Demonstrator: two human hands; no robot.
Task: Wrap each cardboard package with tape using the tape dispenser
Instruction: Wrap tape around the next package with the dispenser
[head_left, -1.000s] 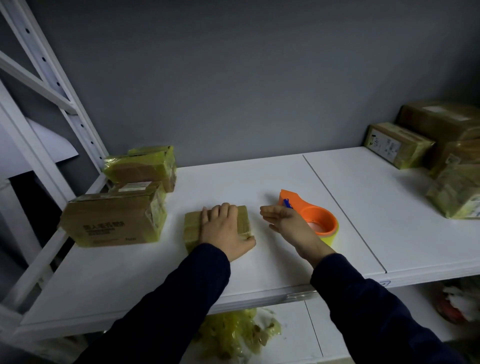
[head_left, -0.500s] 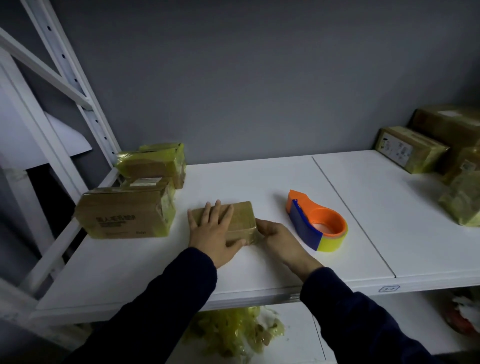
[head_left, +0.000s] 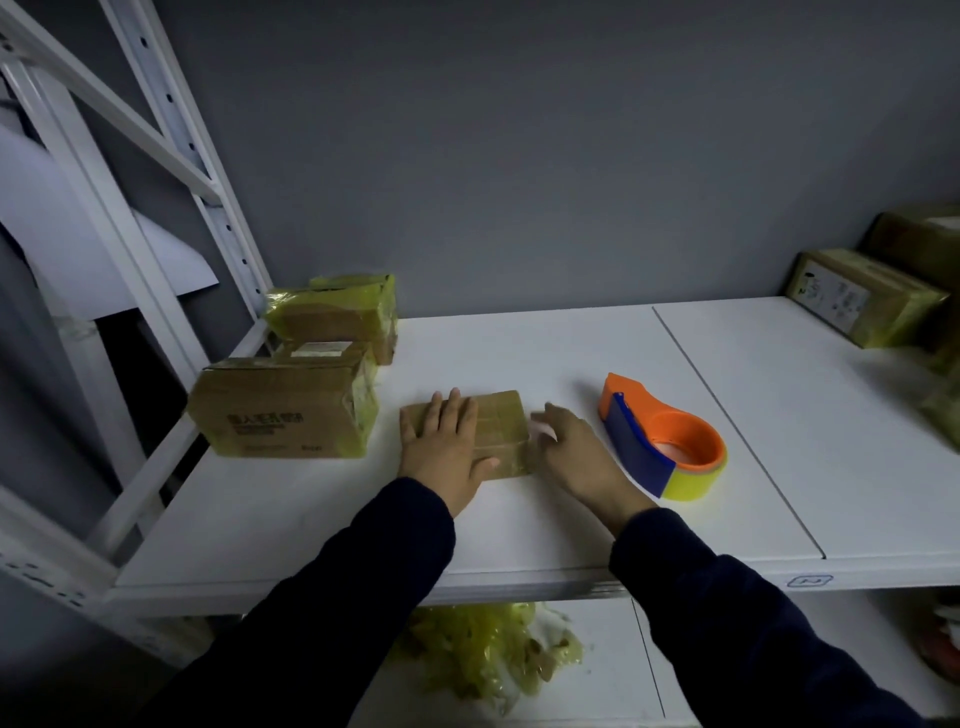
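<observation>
Now the right hand has left the tape dispenser for the package, fingers unreadably blurred; left hand presses flat, likely smoothing tape.

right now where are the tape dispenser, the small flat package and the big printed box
tape dispenser (head_left: 636, 448): head view, blue side panel
small flat package (head_left: 503, 419): head view, bare top face
big printed box (head_left: 270, 397): head view, front face above the print

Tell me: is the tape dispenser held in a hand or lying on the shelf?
Lying on the shelf. The tape dispenser rests beside the right hand; no hand grips it.
</observation>
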